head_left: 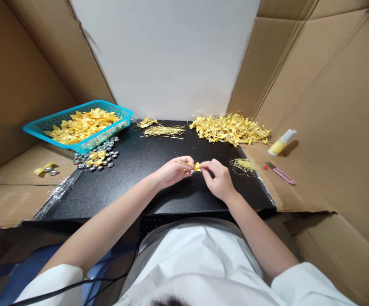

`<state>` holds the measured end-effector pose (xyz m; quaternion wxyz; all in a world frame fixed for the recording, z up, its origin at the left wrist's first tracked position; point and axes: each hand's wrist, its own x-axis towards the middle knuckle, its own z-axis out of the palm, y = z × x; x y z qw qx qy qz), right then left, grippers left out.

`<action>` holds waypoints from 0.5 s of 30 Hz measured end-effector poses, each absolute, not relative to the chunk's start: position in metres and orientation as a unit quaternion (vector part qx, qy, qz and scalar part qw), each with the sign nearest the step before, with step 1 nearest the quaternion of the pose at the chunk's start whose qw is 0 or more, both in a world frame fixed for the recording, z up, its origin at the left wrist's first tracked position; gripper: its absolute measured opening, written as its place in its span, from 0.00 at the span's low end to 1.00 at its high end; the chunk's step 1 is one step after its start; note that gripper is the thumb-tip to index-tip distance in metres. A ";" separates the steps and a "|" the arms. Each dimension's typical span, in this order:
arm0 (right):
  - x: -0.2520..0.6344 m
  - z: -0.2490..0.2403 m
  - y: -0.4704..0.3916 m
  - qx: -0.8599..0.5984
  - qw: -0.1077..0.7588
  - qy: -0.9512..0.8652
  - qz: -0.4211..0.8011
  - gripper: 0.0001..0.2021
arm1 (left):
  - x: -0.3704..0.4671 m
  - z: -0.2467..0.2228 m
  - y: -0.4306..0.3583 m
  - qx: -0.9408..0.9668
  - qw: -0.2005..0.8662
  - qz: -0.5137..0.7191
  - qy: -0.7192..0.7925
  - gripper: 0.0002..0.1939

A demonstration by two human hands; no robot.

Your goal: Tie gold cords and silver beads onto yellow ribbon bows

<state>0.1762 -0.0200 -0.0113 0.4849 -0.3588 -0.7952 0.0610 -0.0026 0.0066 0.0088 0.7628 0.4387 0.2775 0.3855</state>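
A small yellow ribbon bow (197,166) is held between my two hands above the black tabletop. My left hand (176,171) pinches its left side, with a shiny silver bead (191,171) at the fingertips and a thin gold strip, perhaps a tie, lying across the fingers. The thumb and forefinger of my right hand (216,176) are closed on the bow's right end. Fingers partly cover the bow, so how bead and strip join it is hidden.
A blue basket (99,137) of yellow bows stands back left, silver beads (109,146) before it. Gold ties (164,131) and a heap of finished-looking bows (232,128) lie behind. Thread scraps (244,165), pink snips (283,174) and a thread spool (281,143) are at right.
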 end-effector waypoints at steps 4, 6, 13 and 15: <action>0.176 -0.011 -0.021 -0.367 0.490 -0.788 0.062 0.08 | -0.003 0.009 0.007 0.435 0.762 0.388 0.283 0.05; 0.176 -0.010 -0.021 -0.367 0.491 -0.788 0.062 0.08 | -0.003 0.009 0.006 0.434 0.761 0.390 0.284 0.05; 0.176 -0.011 -0.022 -0.363 0.491 -0.791 0.046 0.08 | -0.002 0.010 0.005 0.439 0.756 0.393 0.285 0.05; 0.176 -0.011 -0.022 -0.364 0.492 -0.790 0.047 0.08 | -0.002 0.010 0.005 0.441 0.754 0.393 0.288 0.05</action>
